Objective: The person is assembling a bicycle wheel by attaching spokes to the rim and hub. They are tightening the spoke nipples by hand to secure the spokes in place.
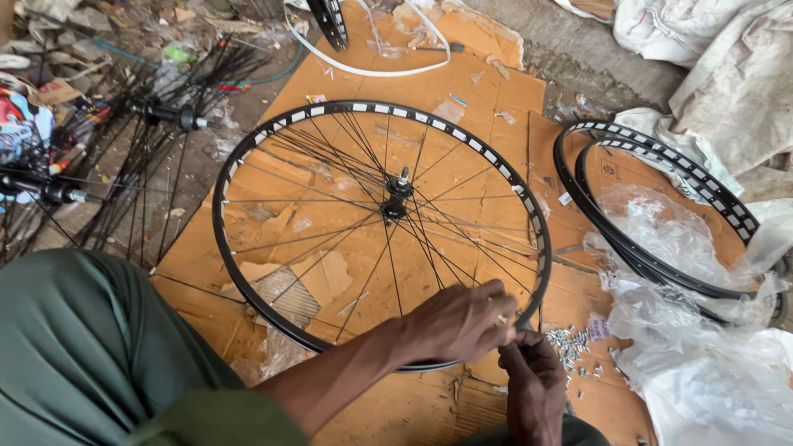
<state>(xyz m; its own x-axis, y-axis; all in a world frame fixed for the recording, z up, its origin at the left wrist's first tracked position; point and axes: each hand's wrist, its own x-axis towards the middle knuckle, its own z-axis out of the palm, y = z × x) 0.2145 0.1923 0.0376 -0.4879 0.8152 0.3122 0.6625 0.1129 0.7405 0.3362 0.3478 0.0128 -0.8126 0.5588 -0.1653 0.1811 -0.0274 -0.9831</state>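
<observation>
The wheel [380, 235] lies flat on the cardboard [429, 83], its rim near the sheet's front edge at the point where both hands meet. The left hand [458, 320] reaches across the rim from the person's side, fingers curled over it and pinched on what looks like a small silver nipple or a spoke end; exactly what it grips is too small to tell. The right hand [535, 388] sits just below, outside the rim, its fingertips brought up against the left's, so the two hands are together at one spot on the rim rather than apart. Thin spokes [462, 239] run from the hub [397, 196] at the centre out to that spot, several crossing on the way. A scatter of nipples [570, 347] lies on the cardboard just right of the hands, beside crumpled plastic [702, 363]. Two bare rims [652, 206] rest at the sheet's right edge, and loose hubs with spokes [157, 116] lie off its left edge on the ground. To do this well, I judge the spoke end should be lined up square with its rim hole before anything is turned, one hand steadying the spoke while the other starts the thread by fingertip only, lightly, so it does not cross-thread or drop inside the rim.
</observation>
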